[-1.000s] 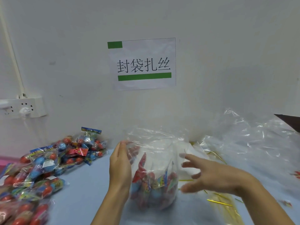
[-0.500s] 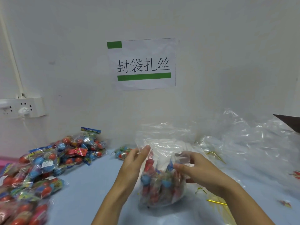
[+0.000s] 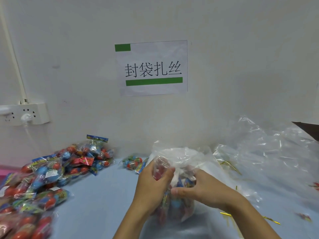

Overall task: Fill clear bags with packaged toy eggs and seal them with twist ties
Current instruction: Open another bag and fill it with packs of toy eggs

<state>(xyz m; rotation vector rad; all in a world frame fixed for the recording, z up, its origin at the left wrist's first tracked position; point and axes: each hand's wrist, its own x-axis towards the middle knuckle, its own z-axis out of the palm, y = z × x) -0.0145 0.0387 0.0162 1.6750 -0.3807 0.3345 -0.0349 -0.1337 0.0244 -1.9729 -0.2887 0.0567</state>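
A clear bag (image 3: 179, 157) holding several packaged toy eggs stands on the blue table (image 3: 103, 200) in front of me. My left hand (image 3: 151, 187) grips the bag's left side, thumb curled over the plastic. My right hand (image 3: 205, 188) grips its right side, fingers bunching the film toward the middle. The bag's loose top rises crumpled above both hands. Gold twist ties (image 3: 269, 219) lie on the table to the right of my right forearm.
A heap of packaged toy eggs (image 3: 51, 178) covers the table's left side, and one loose pack (image 3: 133, 163) lies behind my left hand. Empty clear bags (image 3: 269, 157) pile up at the right. A wall with a socket strip (image 3: 24, 113) stands close behind.
Both hands have closed in from the bag's sides and squeezed its neck together. The bag's top has gone from open and wide to bunched between the hands.
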